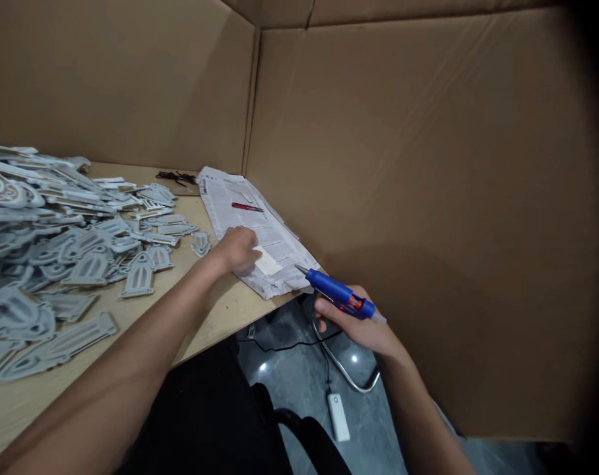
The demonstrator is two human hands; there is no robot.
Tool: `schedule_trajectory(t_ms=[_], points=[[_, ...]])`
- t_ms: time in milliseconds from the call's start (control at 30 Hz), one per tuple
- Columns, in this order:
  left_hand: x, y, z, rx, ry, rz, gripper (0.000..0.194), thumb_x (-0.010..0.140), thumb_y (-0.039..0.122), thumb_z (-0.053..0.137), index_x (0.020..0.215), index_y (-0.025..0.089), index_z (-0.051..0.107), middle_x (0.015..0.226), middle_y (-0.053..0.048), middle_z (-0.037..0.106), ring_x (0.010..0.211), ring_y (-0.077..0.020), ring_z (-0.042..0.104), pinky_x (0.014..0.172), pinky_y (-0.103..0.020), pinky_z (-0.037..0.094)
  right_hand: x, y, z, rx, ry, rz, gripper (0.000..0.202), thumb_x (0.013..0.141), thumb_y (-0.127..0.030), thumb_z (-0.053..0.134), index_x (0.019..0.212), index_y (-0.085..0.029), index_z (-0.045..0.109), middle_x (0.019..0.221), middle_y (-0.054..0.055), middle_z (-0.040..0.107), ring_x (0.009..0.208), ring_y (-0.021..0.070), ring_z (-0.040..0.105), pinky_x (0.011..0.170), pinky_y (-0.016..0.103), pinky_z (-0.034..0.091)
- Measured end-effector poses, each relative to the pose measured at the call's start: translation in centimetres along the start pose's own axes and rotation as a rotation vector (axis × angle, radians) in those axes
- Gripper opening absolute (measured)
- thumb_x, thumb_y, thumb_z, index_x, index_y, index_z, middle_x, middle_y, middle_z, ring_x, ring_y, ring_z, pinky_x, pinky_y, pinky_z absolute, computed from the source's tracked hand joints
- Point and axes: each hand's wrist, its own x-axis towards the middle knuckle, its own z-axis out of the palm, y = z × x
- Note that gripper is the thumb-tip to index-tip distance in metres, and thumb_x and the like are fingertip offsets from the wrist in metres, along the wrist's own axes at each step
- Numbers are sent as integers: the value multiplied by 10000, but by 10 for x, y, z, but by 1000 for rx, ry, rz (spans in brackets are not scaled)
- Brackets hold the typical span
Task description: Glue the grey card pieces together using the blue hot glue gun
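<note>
Glue gun (332, 288) fills our curled right hand (355, 324); our left hand (237, 249) apparently pinches, steadying card (268, 262) beside its thumb; moving the nozzle (301, 269) calls for care.

Left grip (241, 249): fingertips partly hidden, contact with the pale card (267, 262) unclear
Newspaper (260, 227): print too small to read
Pile of cutouts (57, 231): cut off at left edge
Glue gun (339, 295): handle hidden by right grip (346, 316)

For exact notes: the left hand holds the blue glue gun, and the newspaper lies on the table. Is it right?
Wrong hand: the head view shows the blue glue gun in the right hand. The newspaper does lie on the table.
</note>
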Motion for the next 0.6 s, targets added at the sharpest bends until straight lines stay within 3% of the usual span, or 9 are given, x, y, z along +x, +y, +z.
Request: schedule_trajectory(t_ms=[233,467,600], points=[[-2,-22,-11,-137,-49,4,177,653,154,602,801,172,697,764,-52,707,729,-225,648,682,-326,489,-1,6,-1,-17,18,-8,407,969,-526,733,794,-163,677,643,31,682,592,162,632,566,248,461],[-16,-28,-26,-137,-175,137,273,662,178,647,923,217,716,1002,-99,727,893,-241,643,819,-370,505,-2,12,-2,6,15,-19,398,957,-525,752,793,-169,685,641,26,680,591,165,629,555,248,452],[-23,-25,-30,-86,-184,180,199,686,183,639,874,223,692,972,-86,703,888,-231,619,805,-352,489,0,12,-1,-8,12,-17,405,970,-527,738,799,-164,688,647,32,686,598,164,631,556,245,444]])
